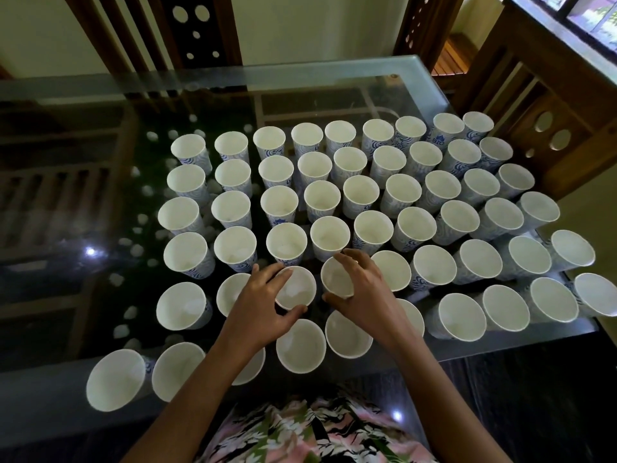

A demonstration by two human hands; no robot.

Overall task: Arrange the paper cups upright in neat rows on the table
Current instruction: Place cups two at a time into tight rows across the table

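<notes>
Table: a glass table [300, 75] with a dark frame under it and wooden chairs [187, 28] behind it. It carries all the cups, and I see their reflections in the glass on the left side.
Paper cups: the paper cups [362, 195] stand upright with the mouth up, in several rows from the far part of the table to the near edge. The far rows look tidy. The near rows look looser to me, but the wide lens may bend them.
Left hand: the left hand [257, 302] grips the left cup [295, 289] at its rim, thumb on the near side and fingers curled on the far side.
Right hand: the right hand [364, 295] holds the right cup [335, 279] in the same way, just beside the left one.
Step in hand: I judge it is a small correction of these two cups inside their row. To do it well, slide them on the glass and do not lift. Grip lightly so the rim is not crushed, match the gap of the neighbours, and keep the wrists high – the cups below the forearms can fall easily.
Contents: every cup I can look into is white inside and seems empty. The left cup has a pale patch at the bottom – perhaps only light.
</notes>
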